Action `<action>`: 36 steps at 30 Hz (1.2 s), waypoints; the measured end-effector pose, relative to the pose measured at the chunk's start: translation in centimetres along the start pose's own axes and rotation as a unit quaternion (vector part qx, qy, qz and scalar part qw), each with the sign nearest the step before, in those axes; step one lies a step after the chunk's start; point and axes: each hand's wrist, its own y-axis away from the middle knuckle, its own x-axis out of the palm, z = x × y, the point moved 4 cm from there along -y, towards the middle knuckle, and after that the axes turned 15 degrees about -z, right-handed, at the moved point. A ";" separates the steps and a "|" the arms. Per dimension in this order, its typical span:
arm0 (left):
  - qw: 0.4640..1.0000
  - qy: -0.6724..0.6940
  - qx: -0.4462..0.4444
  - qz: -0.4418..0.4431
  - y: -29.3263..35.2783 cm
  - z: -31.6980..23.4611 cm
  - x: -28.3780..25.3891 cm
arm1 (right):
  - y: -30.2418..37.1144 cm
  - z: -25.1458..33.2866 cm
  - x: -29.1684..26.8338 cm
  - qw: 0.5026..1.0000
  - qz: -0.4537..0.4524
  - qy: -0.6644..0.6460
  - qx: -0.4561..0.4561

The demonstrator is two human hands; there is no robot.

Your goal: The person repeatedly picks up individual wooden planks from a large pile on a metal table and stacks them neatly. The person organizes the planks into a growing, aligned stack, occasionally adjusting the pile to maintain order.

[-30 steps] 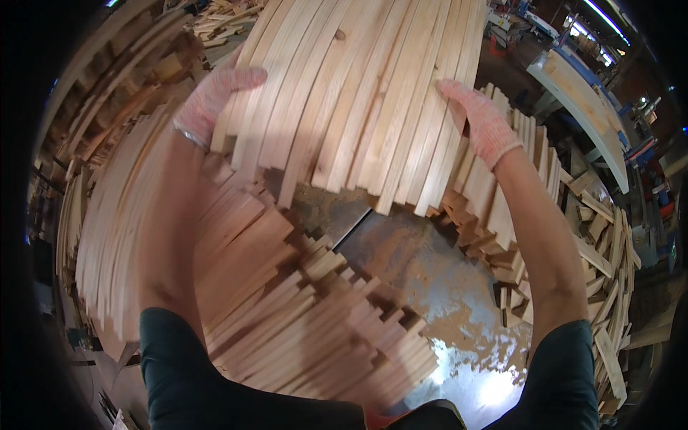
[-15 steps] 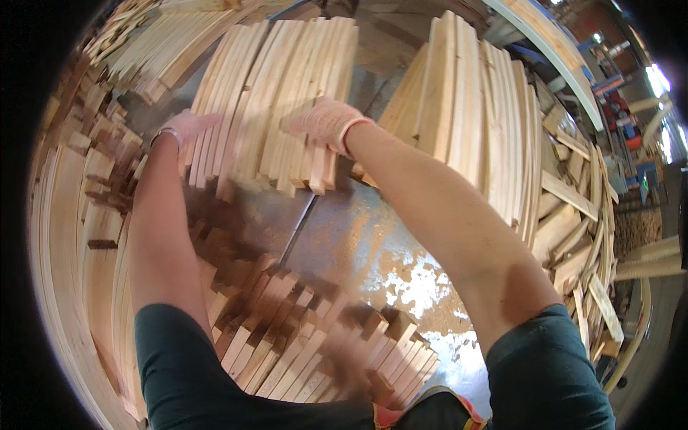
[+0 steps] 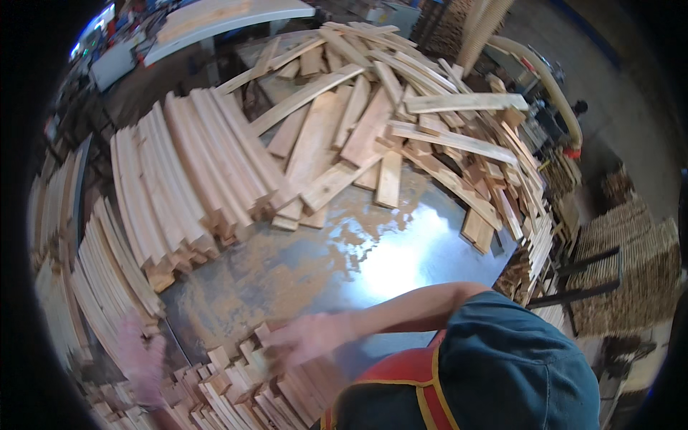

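My left hand [image 3: 142,360], in a pale pinkish glove, is at the lower left beside a stack of wooden strips [image 3: 107,265]. Its fingers look spread, with nothing seen between them. My right hand [image 3: 308,340] reaches across in front of me. It is over the top ends of a near row of wooden strips [image 3: 244,401], by the row's right part. Motion smears its fingers, so whether they grip a strip is unclear. The near strips stand close together with uneven ends.
Beyond my hands is a shiny metal table [image 3: 401,265] dusted with sawdust. A tall stack of boards [image 3: 186,165] stands at its far left. Loose, crossed boards [image 3: 358,129] heap up at the back. A ribbed hose [image 3: 484,32] and piled thin wood [image 3: 631,272] are to the right.
My view has swung to the right, bringing in the heap of loose boards. Both hands have left the far stack they were touching and come back toward the near row.
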 end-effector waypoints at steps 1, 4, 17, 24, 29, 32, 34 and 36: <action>0.992 -0.077 0.092 -0.038 1.7 -4.3 0.2 | 3.1 -3.4 -2.0 0.994 -0.098 -0.045 -0.026; 0.980 -0.072 0.181 -0.038 7.3 -13.5 1.9 | 12.4 -10.9 -13.1 0.949 -0.302 0.089 0.017; 0.949 0.031 -0.011 0.314 22.9 -42.3 17.3 | 35.5 -24.1 -44.8 0.841 -0.352 0.349 0.218; 0.868 0.423 -0.233 0.118 26.8 -47.8 29.1 | 32.2 -19.4 -19.7 0.955 -0.287 0.014 0.081; 0.850 0.322 -0.413 0.059 25.3 -42.0 27.0 | 30.9 -16.8 -10.6 0.953 -0.267 0.132 -0.054; 0.960 0.043 -0.276 0.028 29.1 -36.0 23.3 | 34.1 -19.9 -11.4 0.963 -0.263 0.059 0.012; 0.963 -0.254 -0.052 -0.070 33.6 -31.4 21.9 | 35.4 -22.4 -10.4 0.964 -0.229 0.068 0.115; 0.949 -0.306 -0.028 -0.070 35.9 -26.3 20.6 | 36.5 -23.5 -9.1 0.968 -0.213 0.000 0.133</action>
